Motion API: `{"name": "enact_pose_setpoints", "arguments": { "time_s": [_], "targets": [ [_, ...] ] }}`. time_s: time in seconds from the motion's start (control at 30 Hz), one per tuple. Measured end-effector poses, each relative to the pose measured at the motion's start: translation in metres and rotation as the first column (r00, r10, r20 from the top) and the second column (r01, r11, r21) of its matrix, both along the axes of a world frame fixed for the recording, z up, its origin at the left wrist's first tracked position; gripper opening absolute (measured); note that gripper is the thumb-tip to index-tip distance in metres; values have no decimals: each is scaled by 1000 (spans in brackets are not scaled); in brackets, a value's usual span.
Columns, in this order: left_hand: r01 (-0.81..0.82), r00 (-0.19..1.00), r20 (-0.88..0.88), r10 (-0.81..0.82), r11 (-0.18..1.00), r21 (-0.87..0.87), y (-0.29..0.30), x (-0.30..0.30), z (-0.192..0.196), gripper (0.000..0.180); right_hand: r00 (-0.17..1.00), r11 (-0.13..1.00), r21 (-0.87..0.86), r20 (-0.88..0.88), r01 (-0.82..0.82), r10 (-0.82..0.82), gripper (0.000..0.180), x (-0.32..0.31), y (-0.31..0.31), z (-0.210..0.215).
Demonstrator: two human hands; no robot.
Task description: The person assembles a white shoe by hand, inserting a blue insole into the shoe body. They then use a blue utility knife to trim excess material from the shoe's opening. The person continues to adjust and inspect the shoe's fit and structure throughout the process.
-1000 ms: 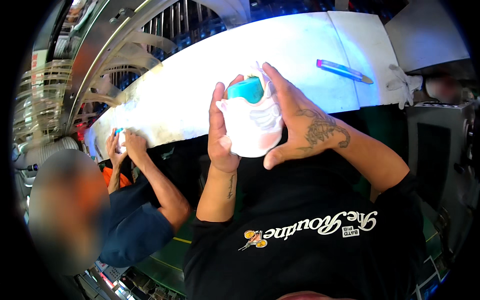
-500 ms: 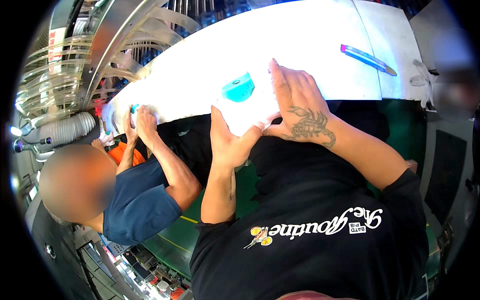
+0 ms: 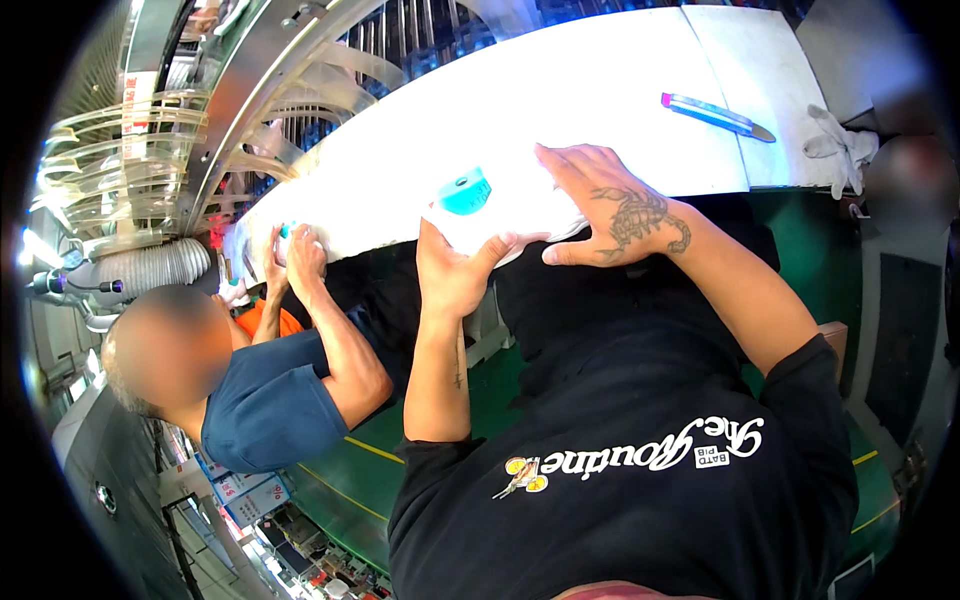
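A white folded bundle (image 3: pixel 530 222), soft-looking and washed out by glare, lies at the near edge of the white tabletop before me. On it is a turquoise tag (image 3: pixel 463 190) with a small dark hole and dark print. My left hand (image 3: pixel 455 270) grips the bundle's near left side, thumb on top, its other fingers partly hidden. At the bundle's right side is my right hand (image 3: pixel 610 210), fingers stretched out together and thumb spread apart toward me. Its fingertips touch or nearly touch the white layers; I cannot tell which.
A blue pen-like tool (image 3: pixel 718 116) lies at the table's far right, and a white glove (image 3: pixel 840 148) hangs over the right end. A co-worker (image 3: pixel 290 395) on my left handles a small turquoise-and-white item. Clear hoses (image 3: pixel 150 130) and metal machinery stand beyond the table.
My right thumb has moved away from my left thumb, and the right hand has opened wider. The tag and bundle sit slightly lower left in view. The whole view has shifted somewhat.
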State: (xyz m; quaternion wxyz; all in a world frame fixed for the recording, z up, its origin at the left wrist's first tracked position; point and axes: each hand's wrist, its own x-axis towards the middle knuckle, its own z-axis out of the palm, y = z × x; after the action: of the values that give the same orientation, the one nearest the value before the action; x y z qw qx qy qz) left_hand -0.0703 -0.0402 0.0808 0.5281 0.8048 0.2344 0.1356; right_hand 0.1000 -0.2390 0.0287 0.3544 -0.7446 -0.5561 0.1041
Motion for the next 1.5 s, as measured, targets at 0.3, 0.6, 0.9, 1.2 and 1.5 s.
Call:
{"name": "enact_pose_setpoints", "arguments": {
  "time_s": [0.3,0.6,0.9,1.2,1.5],
  "targets": [
    [0,1000,-19,-2,998,-60,25,25,3,42,996,1000,23,89,-10,8,103,8,-11,-10],
    [-136,780,623,51,987,89,18,62,-21,49,609,684,53,407,728,-681,74,115,-114,-39],
    [-103,911,413,13,975,197,35,98,-93,33,608,667,24,388,745,-693,45,104,-117,-48],
    [-135,922,344,180,979,-152,56,107,-92,35,619,652,-40,363,757,-697,45,106,-115,-43],
    [-184,945,241,222,968,-172,29,91,-77,35,716,759,336,268,558,-645,50,56,-105,-47]
  ]
}}
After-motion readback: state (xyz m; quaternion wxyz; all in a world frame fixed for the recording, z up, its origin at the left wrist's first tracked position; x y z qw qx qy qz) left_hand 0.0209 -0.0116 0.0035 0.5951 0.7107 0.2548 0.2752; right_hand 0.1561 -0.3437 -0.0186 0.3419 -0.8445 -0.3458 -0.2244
